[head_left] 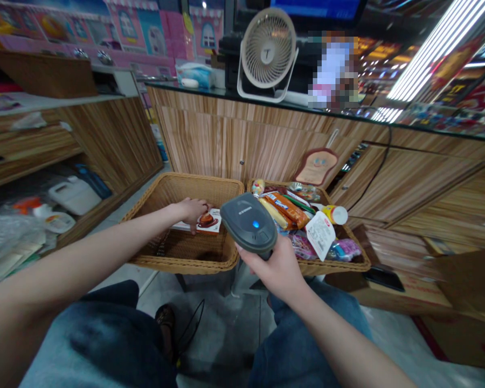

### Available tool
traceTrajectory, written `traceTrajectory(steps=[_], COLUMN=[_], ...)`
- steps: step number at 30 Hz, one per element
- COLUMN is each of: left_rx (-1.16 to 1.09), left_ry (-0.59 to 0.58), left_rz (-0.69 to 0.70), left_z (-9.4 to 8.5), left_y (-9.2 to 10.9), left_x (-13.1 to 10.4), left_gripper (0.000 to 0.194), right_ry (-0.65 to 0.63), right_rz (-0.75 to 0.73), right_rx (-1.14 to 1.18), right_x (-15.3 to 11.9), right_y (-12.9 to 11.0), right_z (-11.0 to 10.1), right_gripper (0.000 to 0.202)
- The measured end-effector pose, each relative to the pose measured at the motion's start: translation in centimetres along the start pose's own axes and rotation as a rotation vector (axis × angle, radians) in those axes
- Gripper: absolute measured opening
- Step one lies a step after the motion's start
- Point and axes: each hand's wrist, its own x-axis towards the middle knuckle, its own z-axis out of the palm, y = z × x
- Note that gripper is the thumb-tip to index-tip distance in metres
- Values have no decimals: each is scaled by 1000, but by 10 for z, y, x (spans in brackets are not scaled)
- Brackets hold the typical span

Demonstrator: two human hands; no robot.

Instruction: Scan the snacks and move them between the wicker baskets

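The scanner [248,218] is gripped by the right hand [282,267], with the thumb and palm closed round it; a blue light is shown on its upper face, and it is held above the gap between the two baskets. The box [210,221] lies flat inside the left basket [202,266], and its top is touched by the spread fingers of the left hand [192,212]. Whether that grip is closed on the box or merely laid over it cannot be told.

As for progress, only the box can be made out clearly in the left basket, while a mixed heap is held by the right basket [350,265]. Whether any of these goods have been scanned is not shown.

Both baskets are woven in tan strands, with rounded corners and thick, braided rims. In the heap, soft, glossy wrapping is seen on the orange pack [290,211]; beside it, a flat, pale label pack [320,235] is tilted near a yellow tub [335,214] with a round white lid. The box is flat-sided, white and brown, and printed with a picture of food. The scanner is smooth, dark grey and rounded at the head. Behind, streaked wood grain is shown on the cabinet [210,134], and a round, ribbed fan [268,48] is stood on the glassy tabletop [222,95].
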Motion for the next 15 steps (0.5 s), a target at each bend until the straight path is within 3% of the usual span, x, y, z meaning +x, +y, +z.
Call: traceTrajectory(steps=[3, 7, 11, 15], left_rx=[64, -41, -247, -431], left_ry=[16, 287, 602, 793], left_rz=[-23, 13, 35, 41], left_z=[-27, -50, -53, -42], left_y=[-2, -4, 7, 30], left_x=[-26, -70, -111, -133], left_gripper=[121, 120, 114, 108], right_ry=[-6, -4, -22, -38], right_rz=[12, 22, 11, 5], right_rx=[16, 15, -2, -4], right_x=[0, 0, -1, -3], right_y=[-1, -1, 1, 2], right_z=[-2, -2, 1, 5], right_gripper=[20, 20, 22, 21])
